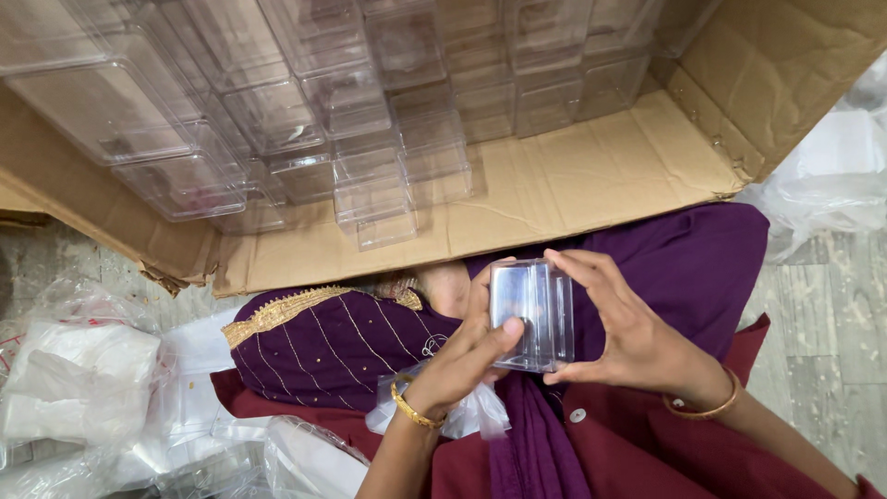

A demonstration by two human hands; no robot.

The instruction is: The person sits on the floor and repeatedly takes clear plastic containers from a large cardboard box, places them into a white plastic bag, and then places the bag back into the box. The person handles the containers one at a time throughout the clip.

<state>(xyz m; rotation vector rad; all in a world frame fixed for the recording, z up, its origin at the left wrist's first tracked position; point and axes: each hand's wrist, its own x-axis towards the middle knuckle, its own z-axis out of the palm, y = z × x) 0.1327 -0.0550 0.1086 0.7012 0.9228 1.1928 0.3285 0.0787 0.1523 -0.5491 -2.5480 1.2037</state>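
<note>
Grey stone floor (pixel 822 314) surrounds your lap, and over it both hands grip one clear plastic box (pixel 532 314): your left hand (pixel 462 356) thumbs its front, your right hand (pixel 628 333) clasps its side. Beyond them, a cardboard carton (pixel 591 176) already holds well over a dozen stacked clear boxes (pixel 370 120), too overlapped to count; much of its base is bare. Plastic bags (pixel 78 379) lie left.
</note>
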